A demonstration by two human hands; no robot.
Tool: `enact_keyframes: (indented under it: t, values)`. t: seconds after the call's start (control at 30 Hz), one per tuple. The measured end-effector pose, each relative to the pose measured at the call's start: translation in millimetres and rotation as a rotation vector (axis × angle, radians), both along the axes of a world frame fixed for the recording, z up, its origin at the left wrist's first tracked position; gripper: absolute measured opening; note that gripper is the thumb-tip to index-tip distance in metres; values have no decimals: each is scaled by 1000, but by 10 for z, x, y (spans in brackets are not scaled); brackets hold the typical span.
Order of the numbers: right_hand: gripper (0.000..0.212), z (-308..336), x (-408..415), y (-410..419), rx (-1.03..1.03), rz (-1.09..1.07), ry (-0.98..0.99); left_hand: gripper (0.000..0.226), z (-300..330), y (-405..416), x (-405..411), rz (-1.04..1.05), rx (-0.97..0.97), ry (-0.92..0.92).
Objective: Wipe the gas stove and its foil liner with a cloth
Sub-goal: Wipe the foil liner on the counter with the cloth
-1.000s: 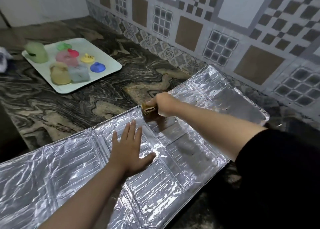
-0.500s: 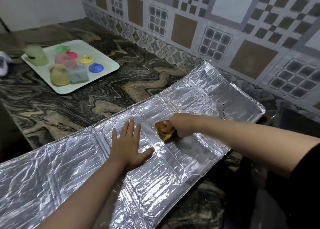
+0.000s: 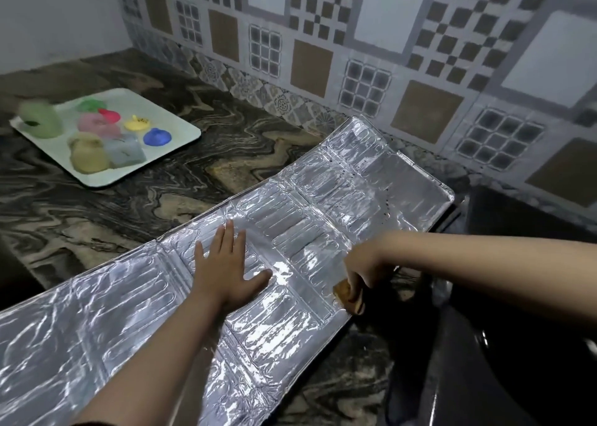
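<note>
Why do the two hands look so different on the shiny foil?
The left hand lies flat with fingers straight, pressing the crinkled silver foil liner; the right hand curls around a folded brownish-yellow cloth. The left hand sits mid-sheet; the right hand works at the near edge. Both are bare and touching the same liner.

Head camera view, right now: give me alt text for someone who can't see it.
A person's right hand grips a folded brown cloth at the near edge of a crinkled silver foil liner, while the left hand presses flat on the foil. Behind, on the dark marbled stone counter, sits a pale green tray of colourful small items.
</note>
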State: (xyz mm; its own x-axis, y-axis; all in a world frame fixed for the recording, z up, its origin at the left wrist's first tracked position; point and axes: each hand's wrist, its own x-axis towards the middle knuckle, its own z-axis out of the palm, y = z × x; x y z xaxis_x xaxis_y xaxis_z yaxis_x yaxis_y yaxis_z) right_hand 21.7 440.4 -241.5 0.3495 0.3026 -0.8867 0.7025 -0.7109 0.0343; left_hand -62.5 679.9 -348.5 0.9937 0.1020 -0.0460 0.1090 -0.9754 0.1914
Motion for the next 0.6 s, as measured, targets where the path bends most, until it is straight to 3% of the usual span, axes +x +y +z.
enact_keyframes:
  t: [0.1,0.2,0.3,0.43,0.53,0.6]
  values:
    - [33,221,99,-95,88,-243,7,115,0,0,-4,-5,2,0]
    - [19,488,326,-174,241,-476,-210,115,-10,2,-2,-7,8,0]
    - [10,533,430,-156,133,-402,-491,115,-19,2,19,-8,29,12]
    - [29,236,297,-68,25,-363,-389,116,-5,5,5,-11,34,7]
    - [21,54,90,116,76,-430,-266,116,-8,4,8,-1,43,19]
    - [29,-49,22,251,50,-291,-346,115,-9,6,9,-3,33,14]
